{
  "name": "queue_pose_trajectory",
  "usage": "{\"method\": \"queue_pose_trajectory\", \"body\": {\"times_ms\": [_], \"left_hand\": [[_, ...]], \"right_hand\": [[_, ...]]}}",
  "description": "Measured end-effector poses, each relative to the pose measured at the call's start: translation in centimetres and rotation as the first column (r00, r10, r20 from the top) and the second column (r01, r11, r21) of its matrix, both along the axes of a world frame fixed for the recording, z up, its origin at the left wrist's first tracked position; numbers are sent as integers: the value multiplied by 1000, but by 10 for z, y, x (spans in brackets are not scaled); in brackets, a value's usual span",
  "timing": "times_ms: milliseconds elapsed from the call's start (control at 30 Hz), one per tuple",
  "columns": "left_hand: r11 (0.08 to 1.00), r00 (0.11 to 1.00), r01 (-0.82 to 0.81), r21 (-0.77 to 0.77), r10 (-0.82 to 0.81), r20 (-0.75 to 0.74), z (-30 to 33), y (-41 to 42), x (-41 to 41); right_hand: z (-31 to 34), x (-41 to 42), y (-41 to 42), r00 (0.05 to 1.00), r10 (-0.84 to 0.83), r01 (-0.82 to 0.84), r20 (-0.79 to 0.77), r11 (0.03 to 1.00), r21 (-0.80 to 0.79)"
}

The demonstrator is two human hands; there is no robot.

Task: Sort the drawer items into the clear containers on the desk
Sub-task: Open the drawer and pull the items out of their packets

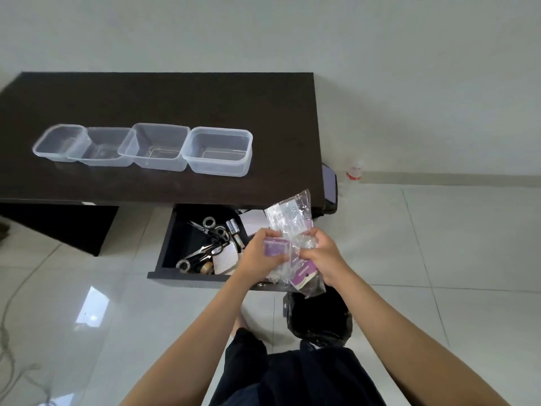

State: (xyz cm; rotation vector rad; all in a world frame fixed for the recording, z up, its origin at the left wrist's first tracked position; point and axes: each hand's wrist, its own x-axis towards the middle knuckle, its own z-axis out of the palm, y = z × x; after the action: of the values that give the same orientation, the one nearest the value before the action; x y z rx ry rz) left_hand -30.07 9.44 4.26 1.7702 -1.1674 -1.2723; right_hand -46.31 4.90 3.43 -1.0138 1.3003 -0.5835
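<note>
Now I hold both hands above the open drawer point(187, 244). My left hand point(263, 253) grips a small purple box point(273, 248), and the fingers of my right hand point(322, 254) pinch a crumpled clear plastic bag point(288, 219) just beside it. Inside the drawer I see scissors point(209, 250), two batteries point(233, 225) and rolls of tape point(209, 221). On the dark surface point(164, 95), four clear containers point(218, 150) stand in a row, touching each other. A black bin bag point(317, 316) sits on the floor under my right arm.
</note>
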Motion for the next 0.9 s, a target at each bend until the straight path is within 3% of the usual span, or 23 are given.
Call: {"method": "queue_pose_trajectory", "body": {"times_ms": [400, 567, 900], "left_hand": [[972, 977, 212, -97, -208, 53, -8, -7, -123], [967, 968, 250, -40, -250, 11, -26, -5, -152], [926, 939, 331, 184, -342, 31, -90, -2, -159]], "right_hand": [[-1, -131, 30, 957, -279, 277, 79, 960, 36], [-14, -161, 40, 948, -316, 314, 44, 948, 58], [-61, -161, 41, 948, -267, 291, -174, 947, 133]]}}
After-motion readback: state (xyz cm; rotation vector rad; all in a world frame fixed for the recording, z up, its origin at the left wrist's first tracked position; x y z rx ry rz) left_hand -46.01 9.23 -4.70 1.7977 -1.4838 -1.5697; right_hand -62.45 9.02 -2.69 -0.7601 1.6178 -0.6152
